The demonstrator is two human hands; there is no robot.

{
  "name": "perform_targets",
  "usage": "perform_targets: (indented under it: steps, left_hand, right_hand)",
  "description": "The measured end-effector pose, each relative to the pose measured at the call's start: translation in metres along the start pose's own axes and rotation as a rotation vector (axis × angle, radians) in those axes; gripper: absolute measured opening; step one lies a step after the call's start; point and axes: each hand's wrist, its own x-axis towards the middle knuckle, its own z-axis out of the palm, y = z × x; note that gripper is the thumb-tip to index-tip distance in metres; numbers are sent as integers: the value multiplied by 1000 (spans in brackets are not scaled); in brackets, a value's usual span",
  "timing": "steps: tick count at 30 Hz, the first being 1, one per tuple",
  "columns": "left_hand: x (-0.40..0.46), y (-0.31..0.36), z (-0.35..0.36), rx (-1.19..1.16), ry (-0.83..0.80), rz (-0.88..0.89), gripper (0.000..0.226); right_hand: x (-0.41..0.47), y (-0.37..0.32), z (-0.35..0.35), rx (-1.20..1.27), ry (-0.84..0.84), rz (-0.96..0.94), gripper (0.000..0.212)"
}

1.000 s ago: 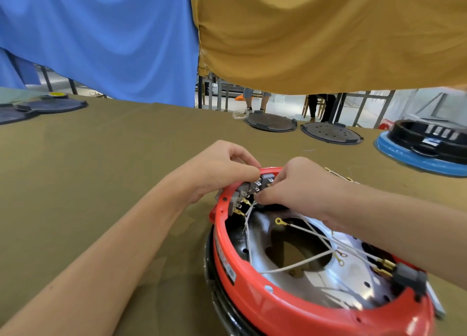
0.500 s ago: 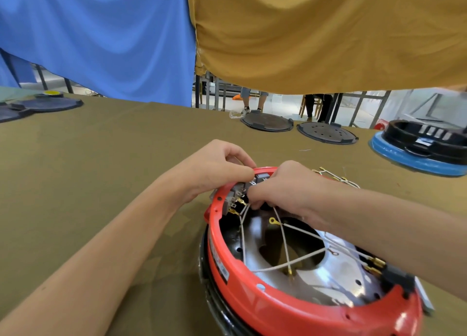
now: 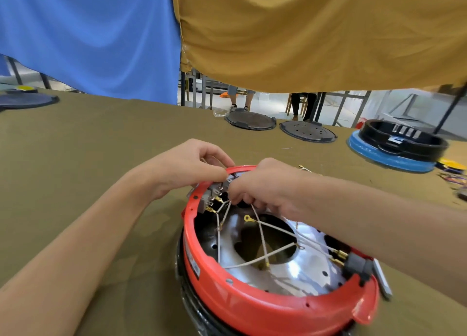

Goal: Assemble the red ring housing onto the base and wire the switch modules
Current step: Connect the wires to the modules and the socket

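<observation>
Red ring housing (image 3: 265,308) sits on its black base (image 3: 192,308) at the table's (image 3: 88,158) near edge, so the left hand (image 3: 187,168) should steady the switch module (image 3: 214,196) it grips while the right hand (image 3: 262,184), pinching a white wire (image 3: 260,234), seats the terminal squarely

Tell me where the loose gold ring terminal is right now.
In the head view, the ring terminal hangs on a white wire inside the red ring housing, over the shiny metal plate and just below the right hand.
</observation>
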Motion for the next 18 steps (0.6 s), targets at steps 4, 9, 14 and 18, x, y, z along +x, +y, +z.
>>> perform_targets:
  steps: [4,9,14,18]
  left_hand:
    - [-2,0,-6,-18,-92,11,23]
    - [-2,-2,-11,7,-24,26,20]
    - [5,-10,-8,19,177,44,12]
    - [7,-10,-6,205,292,143,12]
  right_hand:
    - [-2,0,-18,80,-58,-17,22]
    - [-5,9,-48,52,-22,-245,15]
    - [5,30,-68,31,76,-540,15]
    - [19,50,-68,-256,232,-816,12]
